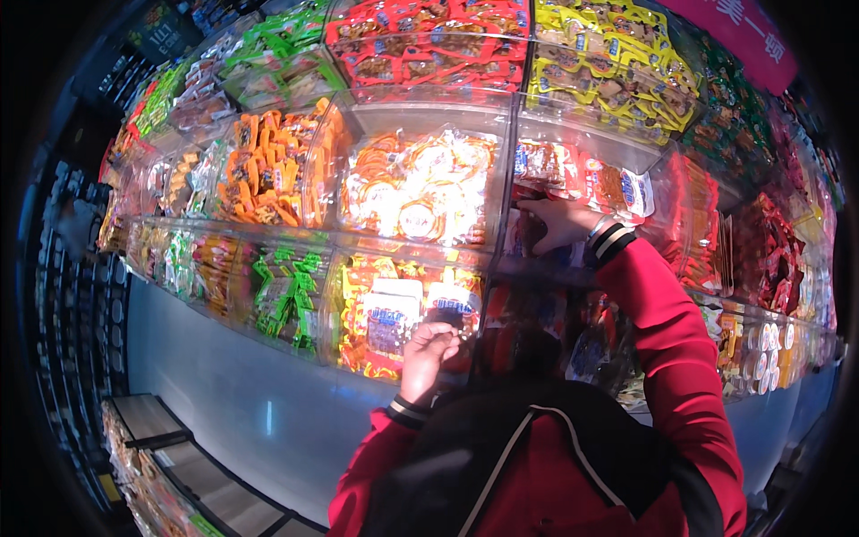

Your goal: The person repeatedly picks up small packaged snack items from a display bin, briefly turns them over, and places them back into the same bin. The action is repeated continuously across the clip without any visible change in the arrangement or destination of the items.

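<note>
My left hand (428,351) is curled, its fingers closed around a small dark packet at the front of a clear bin of white and blue snack packs (389,315). My right hand (559,224) reaches up into a higher clear bin of red and white wrapped snacks (586,179), fingers spread among the packets; whether it grips one I cannot tell. Both arms wear red sleeves with black and white cuffs.
Tiers of clear plastic bins hold wrapped snacks: orange packets (268,166), round orange-white packs (420,183), green packets (288,291), red packs (429,40), yellow packs (613,58). A grey shelf front (224,376) runs below. Dark shelving stands at the left.
</note>
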`<state>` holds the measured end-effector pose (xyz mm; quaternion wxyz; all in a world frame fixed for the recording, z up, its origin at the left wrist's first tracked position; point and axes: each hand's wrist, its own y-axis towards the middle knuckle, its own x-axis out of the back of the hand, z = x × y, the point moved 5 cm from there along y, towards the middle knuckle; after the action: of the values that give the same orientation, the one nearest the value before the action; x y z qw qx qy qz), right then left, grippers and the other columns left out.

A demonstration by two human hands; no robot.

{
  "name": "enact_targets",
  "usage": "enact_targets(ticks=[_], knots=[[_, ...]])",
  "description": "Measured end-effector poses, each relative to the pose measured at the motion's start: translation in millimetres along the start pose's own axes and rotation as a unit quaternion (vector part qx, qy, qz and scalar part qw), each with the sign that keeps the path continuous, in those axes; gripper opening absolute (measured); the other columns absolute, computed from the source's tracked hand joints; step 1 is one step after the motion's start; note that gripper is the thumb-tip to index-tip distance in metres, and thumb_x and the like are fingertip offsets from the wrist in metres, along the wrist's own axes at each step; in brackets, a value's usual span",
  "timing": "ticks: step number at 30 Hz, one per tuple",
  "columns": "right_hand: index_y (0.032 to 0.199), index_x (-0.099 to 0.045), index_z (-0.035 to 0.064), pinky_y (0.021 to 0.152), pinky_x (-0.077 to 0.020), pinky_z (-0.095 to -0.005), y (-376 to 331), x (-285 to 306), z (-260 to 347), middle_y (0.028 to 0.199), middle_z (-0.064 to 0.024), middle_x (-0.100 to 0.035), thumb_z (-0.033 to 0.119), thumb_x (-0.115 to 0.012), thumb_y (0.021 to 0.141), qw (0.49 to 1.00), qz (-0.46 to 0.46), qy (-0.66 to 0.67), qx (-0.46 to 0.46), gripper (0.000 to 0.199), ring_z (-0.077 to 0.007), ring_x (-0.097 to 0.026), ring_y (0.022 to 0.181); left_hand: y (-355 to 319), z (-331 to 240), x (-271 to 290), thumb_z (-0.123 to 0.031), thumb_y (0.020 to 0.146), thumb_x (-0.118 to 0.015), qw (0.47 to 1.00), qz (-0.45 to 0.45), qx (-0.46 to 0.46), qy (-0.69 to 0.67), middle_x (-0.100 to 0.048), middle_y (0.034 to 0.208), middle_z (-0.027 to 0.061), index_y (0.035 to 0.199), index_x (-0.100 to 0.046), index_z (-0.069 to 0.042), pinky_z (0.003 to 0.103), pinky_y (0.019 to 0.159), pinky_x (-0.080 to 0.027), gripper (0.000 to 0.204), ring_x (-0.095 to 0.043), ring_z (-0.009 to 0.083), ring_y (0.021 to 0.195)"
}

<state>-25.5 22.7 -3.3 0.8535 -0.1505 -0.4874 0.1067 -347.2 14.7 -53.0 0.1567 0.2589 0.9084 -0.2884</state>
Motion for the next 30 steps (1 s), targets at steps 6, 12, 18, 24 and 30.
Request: enact_targets(ticks=[6, 12, 18, 24, 30], knots=[[0.122, -0.042, 0.0083, 0.08, -0.0461, -0.0403, -9, 1, 17, 0.102, -0.0197, -0.058, 0.038, -0.068, 0.067, 0.994, -0.052, -0.088, -0.026, 0.067, -0.0342, -0.057, 0.094, -7, -62, 63, 0.001, 0.083, -0.05, 0.978, -0.1, -0.172, 0.059, -0.059, 0.074, 0.005, 0.086, -0.058, 0.0, 0.022, 0.061, -0.045, 0.009, -0.055, 0.0117, 0.063], [0.122, -0.044, 0.0046, 0.085, -0.0437, -0.0405, -28, 32, 37, 0.109, -0.0203, -0.055, 0.028, -0.063, 0.073, 0.962, -0.237, -0.11, 0.081, 0.057, -0.0361, -0.054, 0.099, -2, -77, 108, -0.007, 0.075, -0.066, 0.803, -0.233, -0.251, 0.488, -0.06, 0.096, 0.0131, 0.106, -0.054, 0.003, 0.03, 0.079, -0.047, 0.035, -0.058, 0.0222, 0.09], [0.109, -0.054, 0.005, 0.073, -0.0476, -0.0323, -96, 19, 91, 0.089, -0.0106, -0.059, 0.013, -0.061, 0.077, 0.933, -0.322, 0.06, 0.151, 0.034, -0.023, -0.059, 0.082, 36, -42, 96, -0.017, 0.056, -0.08, 0.733, -0.12, -0.149, 0.653, -0.045, 0.117, 0.0192, 0.135, -0.018, -0.007, 0.038, 0.091, -0.04, 0.102, -0.046, 0.033, 0.111], [0.104, -0.058, 0.0027, 0.067, -0.0488, -0.0291, -133, -55, 110, 0.087, -0.0096, -0.061, 0.011, -0.062, 0.077, 0.932, -0.279, 0.224, 0.057, 0.029, -0.0193, -0.061, 0.075, 42, -50, 102, 0.004, 0.064, -0.073, 0.921, -0.12, -0.127, 0.347, -0.058, 0.094, 0.0089, 0.121, -0.038, 0.001, 0.027, 0.07, -0.049, 0.067, -0.058, 0.0158, 0.079], [0.104, -0.058, 0.0015, 0.07, -0.0495, -0.0299, -133, -99, 125, 0.09, -0.0119, -0.062, 0.012, -0.061, 0.079, 0.935, -0.227, 0.263, 0.064, 0.028, -0.0199, -0.063, 0.079, 42, -36, 115, 0.006, 0.069, -0.067, 0.939, -0.094, -0.178, 0.279, -0.062, 0.087, 0.0056, 0.097, -0.059, 0.001, 0.025, 0.066, -0.049, 0.03, -0.058, 0.0117, 0.077]])
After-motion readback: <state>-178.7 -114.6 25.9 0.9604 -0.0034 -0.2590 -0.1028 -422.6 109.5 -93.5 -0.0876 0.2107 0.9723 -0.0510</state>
